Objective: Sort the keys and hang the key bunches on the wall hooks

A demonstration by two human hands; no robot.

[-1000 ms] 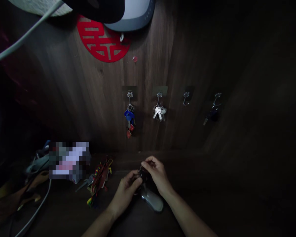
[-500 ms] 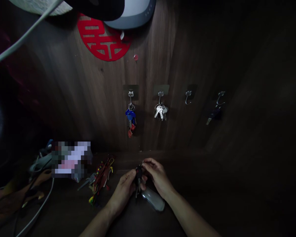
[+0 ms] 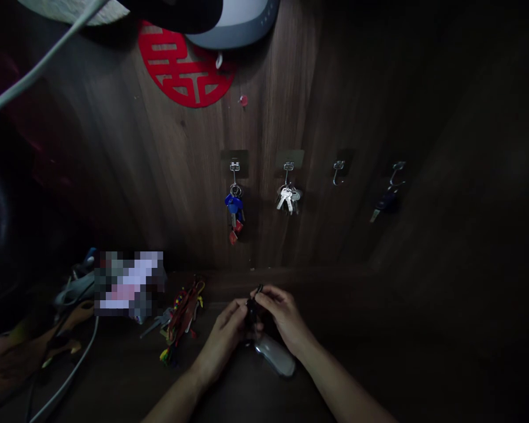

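Both hands hold a dark bunch of keys [image 3: 250, 311] over the shelf, with much of it hidden by the fingers. My left hand [image 3: 223, 332] pinches it from the left. My right hand [image 3: 283, 314] grips its upper end, where a dark loop [image 3: 260, 288] sticks up past the fingertips. Just below the hands lies a smooth grey oblong object [image 3: 277, 356]; its kind is unclear. To the left rests another key bunch [image 3: 183, 314] with red straps and yellow-green tassels.
On the wood wall, blue keys [image 3: 233, 204], silver keys [image 3: 286, 198] and a dark key [image 3: 384, 201] hang from hooks. Between the last two is a bare hook [image 3: 337, 173]. A blurred-out packet [image 3: 130, 288] and cable [image 3: 77, 370] lie left. A cap [image 3: 242, 26] hangs above.
The keys in my hands have turned: the blades that hung below the fingers are now mostly hidden, and a dark loop shows at the top. Both hands stay in nearly the same place.
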